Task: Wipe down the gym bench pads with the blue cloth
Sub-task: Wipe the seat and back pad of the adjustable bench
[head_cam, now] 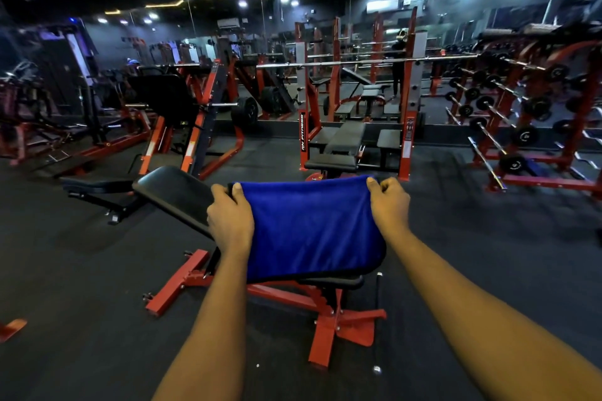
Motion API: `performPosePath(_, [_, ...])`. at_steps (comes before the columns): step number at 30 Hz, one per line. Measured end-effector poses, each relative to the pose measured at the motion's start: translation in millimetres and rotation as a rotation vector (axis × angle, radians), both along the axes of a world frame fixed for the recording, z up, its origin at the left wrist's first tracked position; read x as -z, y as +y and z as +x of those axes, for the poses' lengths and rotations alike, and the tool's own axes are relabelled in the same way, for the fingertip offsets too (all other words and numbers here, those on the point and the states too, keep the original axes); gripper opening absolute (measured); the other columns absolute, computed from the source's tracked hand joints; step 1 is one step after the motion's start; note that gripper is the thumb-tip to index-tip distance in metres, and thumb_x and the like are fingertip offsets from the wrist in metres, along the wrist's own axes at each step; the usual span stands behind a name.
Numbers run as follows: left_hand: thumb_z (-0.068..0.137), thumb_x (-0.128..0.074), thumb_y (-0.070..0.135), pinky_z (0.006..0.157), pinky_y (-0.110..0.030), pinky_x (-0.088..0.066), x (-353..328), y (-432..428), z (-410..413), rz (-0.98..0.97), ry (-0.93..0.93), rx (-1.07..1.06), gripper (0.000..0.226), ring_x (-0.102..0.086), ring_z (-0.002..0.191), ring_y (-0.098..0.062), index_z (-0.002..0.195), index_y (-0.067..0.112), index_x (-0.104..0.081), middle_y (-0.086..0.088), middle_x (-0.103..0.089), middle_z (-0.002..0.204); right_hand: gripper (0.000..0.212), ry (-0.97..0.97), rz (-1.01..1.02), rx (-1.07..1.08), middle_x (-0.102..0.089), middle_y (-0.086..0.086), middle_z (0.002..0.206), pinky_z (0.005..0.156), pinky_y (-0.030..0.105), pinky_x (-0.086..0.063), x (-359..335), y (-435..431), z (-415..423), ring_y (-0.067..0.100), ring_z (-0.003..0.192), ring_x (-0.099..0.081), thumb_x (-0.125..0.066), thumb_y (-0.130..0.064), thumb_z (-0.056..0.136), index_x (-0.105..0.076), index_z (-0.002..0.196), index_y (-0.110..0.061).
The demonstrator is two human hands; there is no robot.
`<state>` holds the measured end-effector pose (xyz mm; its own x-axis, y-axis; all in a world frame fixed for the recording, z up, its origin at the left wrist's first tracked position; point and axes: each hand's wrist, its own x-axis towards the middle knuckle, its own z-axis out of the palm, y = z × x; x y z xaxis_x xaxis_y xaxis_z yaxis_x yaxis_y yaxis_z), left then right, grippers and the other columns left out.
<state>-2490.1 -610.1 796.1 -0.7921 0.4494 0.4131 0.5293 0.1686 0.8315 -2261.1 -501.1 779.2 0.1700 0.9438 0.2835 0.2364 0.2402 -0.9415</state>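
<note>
Both forearms reach in from below, and each hand has a top corner of the blue cloth [312,231]. The left hand [229,221] has its thumb over the edge and its fingers curled behind. The right hand [389,205] is bunched into a fist round the opposite corner. Cloth spread wide between them, falling back toward the wrists, and it looks draped over the bench rather than hanging free, though contact underneath is hidden. Now the key line: the back pad [172,192] shows bare just beyond the left hand, its long axis running away up and to the left of that hand. Nothing of it shows past the right hand. Seat pad [338,282] peeks out below the cloth's lower hem, nearer the wrists. So the left hand is nearer the uncovered stretch, and I'd judge the sweep heads leftward along that axis.
</note>
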Motion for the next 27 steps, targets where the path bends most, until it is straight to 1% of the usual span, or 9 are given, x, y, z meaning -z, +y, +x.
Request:
performPosePath(4, [0.099, -0.051, 0.035, 0.083, -0.043, -0.045, 0.4, 11.2, 2.0, -0.237, -0.037, 0.101, 0.029, -0.059, 0.101, -0.040, 0.101, 0.006, -0.055, -0.021, -0.063, 0.105, 0.024, -0.093, 0.007, -0.037, -0.056, 0.001, 0.075, 0.060, 0.031, -0.048, 4.2, -4.4, -22.7, 0.016, 0.065, -0.055, -0.060, -0.032, 0.097, -0.049, 0.081, -0.018])
performPosePath(8, [0.096, -0.058, 0.034, 0.070, -0.028, -0.035, 5.6, 27.1, 18.4, -0.277, 0.001, 0.403, 0.030, -0.060, 0.090, -0.032, 0.076, 0.014, -0.049, -0.012, -0.060, 0.084, 0.023, -0.220, 0.061, -0.263, -0.057, -0.003, 0.068, 0.057, 0.015, -0.042, 7.2, -20.4, -55.1, 0.008, 0.059, -0.051, -0.072, -0.024, 0.089, -0.053, 0.082, -0.015])
performPosePath(13, [0.103, -0.047, 0.031, 0.061, -0.025, -0.026, 14.0, 30.1, 23.8, -0.283, 0.029, 0.579, 0.031, -0.058, 0.088, -0.033, 0.080, 0.010, -0.049, -0.011, -0.058, 0.080, 0.007, -0.229, 0.048, -0.515, -0.066, 0.005, 0.079, 0.066, 0.037, -0.054, 23.9, -26.9, -74.6, 0.016, 0.065, -0.060, -0.069, -0.005, 0.089, -0.065, 0.092, -0.009])
performPosePath(16, [0.096, -0.058, 0.041, 0.054, -0.025, -0.029, 21.2, 29.8, 15.4, -0.252, 0.008, 0.572, 0.038, -0.052, 0.069, -0.020, 0.075, 0.011, -0.048, -0.001, -0.052, 0.067, 0.035, -0.102, -0.121, -0.669, -0.069, 0.003, 0.088, 0.067, 0.027, -0.056, 28.3, -29.6, -72.1, 0.014, 0.070, -0.064, -0.043, 0.015, 0.093, -0.068, 0.106, -0.006])
performPosePath(19, [0.091, -0.068, 0.032, 0.055, -0.021, -0.031, 31.2, 37.0, 7.1, -0.287, 0.097, 0.614, 0.031, -0.050, 0.066, -0.017, 0.077, 0.013, -0.047, 0.001, -0.052, 0.065, 0.052, 0.003, -0.205, -0.718, -0.073, 0.002, 0.089, 0.071, 0.027, -0.058, 37.6, -25.1, -63.8, 0.016, 0.072, -0.071, -0.031, 0.025, 0.086, -0.069, 0.100, -0.008])
performPosePath(21, [0.093, -0.064, 0.022, 0.060, -0.020, -0.032, 38.2, 45.8, 2.7, -0.320, 0.117, 0.688, 0.019, -0.053, 0.072, -0.018, 0.086, 0.012, -0.050, 0.000, -0.056, 0.070, 0.042, 0.058, -0.236, -0.562, -0.072, 0.006, 0.089, 0.069, 0.024, -0.056, 50.8, -15.3, -59.6, 0.015, 0.075, -0.069, -0.037, 0.022, 0.089, -0.068, 0.096, -0.006])
performPosePath(23, [0.097, -0.058, 0.017, 0.061, -0.019, -0.034, 44.2, 51.4, 0.9, -0.309, 0.093, 0.756, 0.011, -0.052, 0.072, -0.014, 0.090, 0.013, -0.050, 0.000, -0.057, 0.075, 0.023, 0.020, -0.260, -0.352, -0.068, 0.005, 0.099, 0.079, 0.027, -0.055, 69.9, 0.8, -55.3, 0.014, 0.087, -0.064, -0.054, 0.008, 0.092, -0.064, 0.105, -0.008])
performPosePath(25, [0.100, -0.052, 0.013, 0.062, -0.017, -0.036, 51.0, 60.9, 0.6, -0.269, 0.050, 0.796, 0.012, -0.049, 0.068, -0.003, 0.090, 0.017, -0.048, 0.004, -0.056, 0.075, 0.035, -0.049, -0.397, -0.294, -0.059, 0.001, 0.116, 0.096, 0.035, -0.049, 89.9, 18.0, -52.8, 0.017, 0.106, -0.057, -0.068, -0.014, 0.091, -0.056, 0.123, -0.012])
performPosePath(27, [0.102, -0.046, 0.012, 0.062, -0.015, -0.038, 62.6, 76.4, 0.3, -0.223, 0.006, 0.810, 0.020, -0.049, 0.064, 0.004, 0.086, 0.024, -0.046, 0.006, -0.057, 0.076, 0.050, -0.030, -0.563, -0.369, -0.052, 0.000, 0.124, 0.096, 0.036, -0.045, 109.9, 34.0, -50.6, 0.021, 0.115, -0.053, -0.067, -0.029, 0.093, -0.046, 0.135, -0.014])
